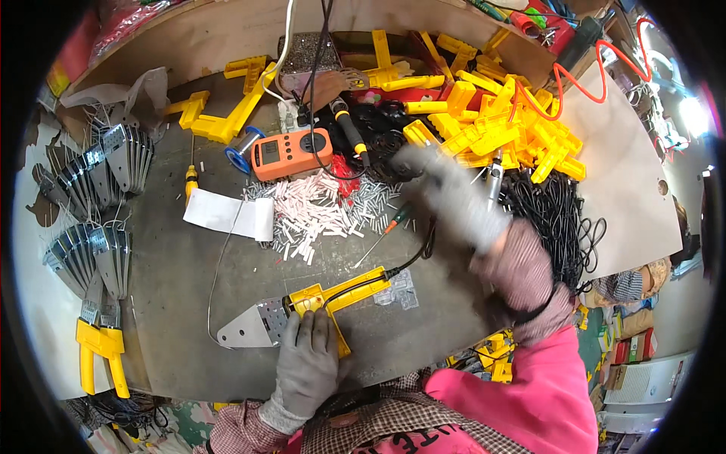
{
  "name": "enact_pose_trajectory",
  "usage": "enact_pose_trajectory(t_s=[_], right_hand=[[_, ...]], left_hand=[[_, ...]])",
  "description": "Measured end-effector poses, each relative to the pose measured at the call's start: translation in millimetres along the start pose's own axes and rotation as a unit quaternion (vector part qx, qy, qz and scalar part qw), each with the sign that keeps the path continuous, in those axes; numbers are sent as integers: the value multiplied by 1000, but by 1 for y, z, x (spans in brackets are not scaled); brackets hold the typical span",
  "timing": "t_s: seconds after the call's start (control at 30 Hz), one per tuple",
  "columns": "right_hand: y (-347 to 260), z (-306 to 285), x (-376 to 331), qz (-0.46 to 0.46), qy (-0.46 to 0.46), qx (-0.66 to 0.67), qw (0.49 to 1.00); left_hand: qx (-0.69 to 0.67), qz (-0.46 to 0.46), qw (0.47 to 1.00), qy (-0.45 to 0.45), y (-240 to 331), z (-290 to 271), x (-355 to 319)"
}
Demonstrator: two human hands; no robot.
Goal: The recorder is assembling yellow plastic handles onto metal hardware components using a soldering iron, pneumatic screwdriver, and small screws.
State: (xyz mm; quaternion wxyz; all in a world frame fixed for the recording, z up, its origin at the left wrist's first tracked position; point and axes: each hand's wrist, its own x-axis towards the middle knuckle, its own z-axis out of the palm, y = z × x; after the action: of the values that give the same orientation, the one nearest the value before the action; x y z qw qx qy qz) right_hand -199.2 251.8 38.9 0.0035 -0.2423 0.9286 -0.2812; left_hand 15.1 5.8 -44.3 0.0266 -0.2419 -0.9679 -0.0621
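Observation:
A yellow plastic handle shell [358, 290] lies with its hollow side up near the table's front edge. A tapered grey metal plate [253, 327] sticks out of its left side, and a black cable [395, 270] runs along its arm and out at the right. My gloved left hand [306, 363] rests its fingers over the shell's lower part, holding it against the table. My gloved right hand [461, 193] is smeared by motion over the middle right, close to the yellow shell pile and a hanging silver screwdriver tool [495, 180]. Its fingers cannot be made out.
Yellow shells [484, 113] heap at the back right above bundled black cables [541, 219]. An orange meter [291, 153], white sleeves [306, 200], a screwdriver [393, 219] and a solder spool [243, 147] lie centrally. Metal plates [91, 250] stack at left. A red coiled hose [560, 79] hangs at right.

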Motion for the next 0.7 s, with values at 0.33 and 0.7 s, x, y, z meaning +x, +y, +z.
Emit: enact_pose_trajectory(t_s=[0.33, 0.7], right_hand=[[143, -84, 38, 24, 16, -441, 897], [-28, 33, -79, 133, 185, 578, 783]], left_hand=[[12, -29, 999, -8, 22, 5, 4], [1, -51, 998, 30, 18, 20, -2]])
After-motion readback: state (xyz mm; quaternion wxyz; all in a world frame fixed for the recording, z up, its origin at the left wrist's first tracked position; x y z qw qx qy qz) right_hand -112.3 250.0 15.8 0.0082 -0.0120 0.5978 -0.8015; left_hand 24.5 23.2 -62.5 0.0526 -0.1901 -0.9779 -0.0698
